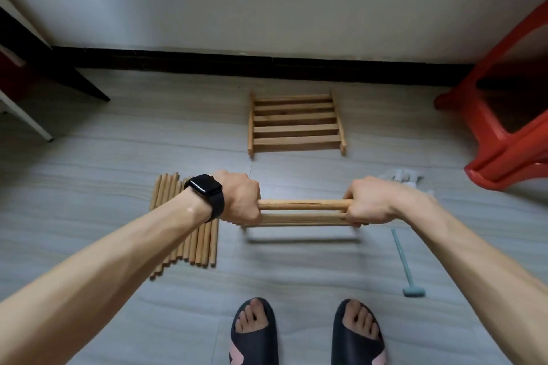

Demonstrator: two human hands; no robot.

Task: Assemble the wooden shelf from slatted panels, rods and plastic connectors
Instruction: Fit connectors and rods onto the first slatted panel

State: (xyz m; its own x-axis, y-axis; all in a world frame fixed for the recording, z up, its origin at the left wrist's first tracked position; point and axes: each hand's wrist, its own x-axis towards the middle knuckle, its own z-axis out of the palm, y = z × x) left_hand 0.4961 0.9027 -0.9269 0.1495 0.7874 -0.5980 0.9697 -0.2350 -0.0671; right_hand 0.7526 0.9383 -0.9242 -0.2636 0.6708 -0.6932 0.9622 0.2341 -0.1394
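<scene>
A slatted wooden panel [302, 212] is held edge-on above the floor, its slats running left to right. My left hand [238, 197], with a black watch on the wrist, grips its left end. My right hand [372, 200] grips its right end. A second slatted panel [296, 123] lies flat on the floor farther away, near the wall. Several wooden rods [189, 234] lie side by side on the floor under my left forearm. Whitish plastic connectors [404, 178] sit on the floor just beyond my right hand, blurred.
A small teal mallet [404, 264] lies on the floor at the right. A red plastic stool [504, 115] stands at the right edge. Dark furniture legs [44, 68] are at the far left. My feet in black slippers [255, 332] are at the bottom, on grey floor tiles.
</scene>
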